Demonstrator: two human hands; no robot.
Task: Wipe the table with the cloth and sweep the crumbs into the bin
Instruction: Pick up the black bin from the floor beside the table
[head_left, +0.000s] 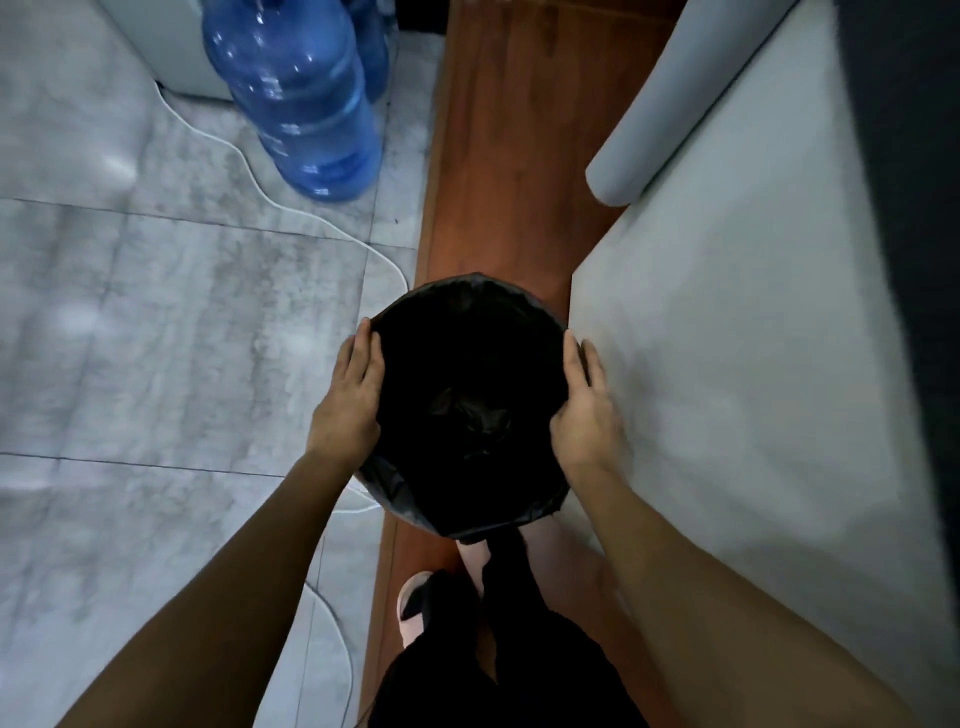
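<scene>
Gripping a round bin lined with a black plastic bag (470, 332), both hands at once. Left hand (349, 395) flat against the rim at nine o'clock; right hand (584, 410) against the rim at three o'clock. Fingers of each spread along the curve of the liner, pointing toward twelve o'clock; grip wide, palms pressed inward, nothing else held. Bin centred between the two hands, neither nearer than the other. Mouth facing straight up at the camera; upright axis, so seen end-on. Crumpled liner visible at the bottom; contents otherwise too dark to tell.

Bin positioned over a reddish-brown wooden strip (498, 156), just beside the edge of a pale grey flat surface (727, 338) running from three o'clock toward one o'clock. Cannot tell whether bin rests on the floor or hangs lifted. No cloth in view. No crumbs discernible on the pale surface.

Noted at eleven o'clock: large translucent blue water bottle (301, 98) on grey marbled floor tiles (156, 338); thin white cable (311, 218) trailing past toward the bin.

Judged: bin being positioned against the surface edge, ready to receive sweepings. Risk: liner slipping under palm pressure.
</scene>
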